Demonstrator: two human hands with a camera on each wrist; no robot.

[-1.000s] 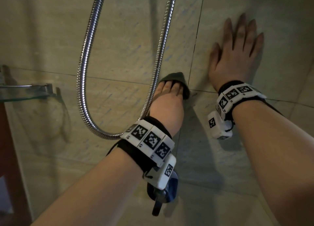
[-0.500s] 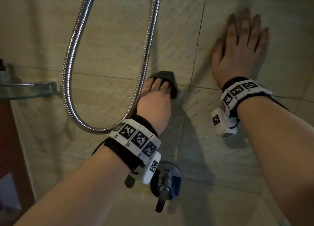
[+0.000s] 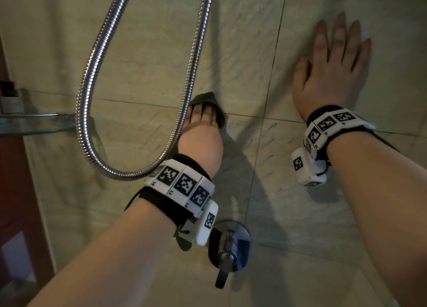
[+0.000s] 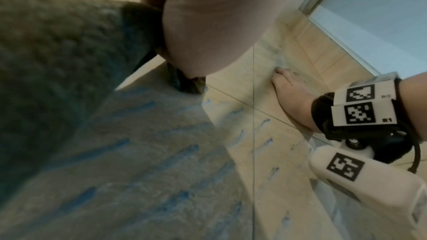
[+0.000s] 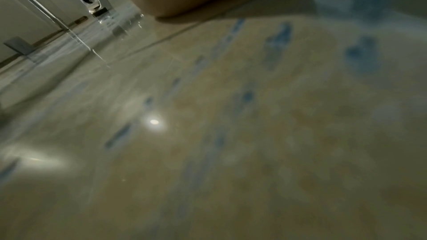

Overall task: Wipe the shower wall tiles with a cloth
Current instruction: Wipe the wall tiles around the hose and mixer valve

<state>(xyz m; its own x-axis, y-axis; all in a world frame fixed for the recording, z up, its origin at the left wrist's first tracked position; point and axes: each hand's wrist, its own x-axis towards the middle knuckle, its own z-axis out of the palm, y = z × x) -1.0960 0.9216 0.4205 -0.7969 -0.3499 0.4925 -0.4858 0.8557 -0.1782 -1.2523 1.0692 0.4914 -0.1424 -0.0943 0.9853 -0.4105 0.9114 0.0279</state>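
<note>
A dark green cloth [image 3: 219,113] lies against the beige wall tiles [image 3: 143,59] where two grout lines meet. My left hand [image 3: 203,112] presses it flat with straight fingers, just right of the hose; a tail of the cloth [image 4: 57,61] hangs under the wrist. My right hand [image 3: 332,59] rests flat on the tile to the upper right, fingers spread a little and holding nothing. The left wrist view shows it from the side, the right hand [image 4: 291,98] against the wall. Blue streaks [image 4: 143,143] mark the tiles around both hands.
A chrome shower hose [image 3: 92,75] loops down left of my left hand. The mixer valve with its lever [image 3: 227,251] sits below my left wrist. A glass shelf [image 3: 34,124] with a bottle [image 3: 9,98] is at the left, beside a red-brown frame [image 3: 13,191].
My left hand has slid the cloth leftward along the wall, away from the vertical grout line and up to the hose. The right hand has stayed flat on its tile.
</note>
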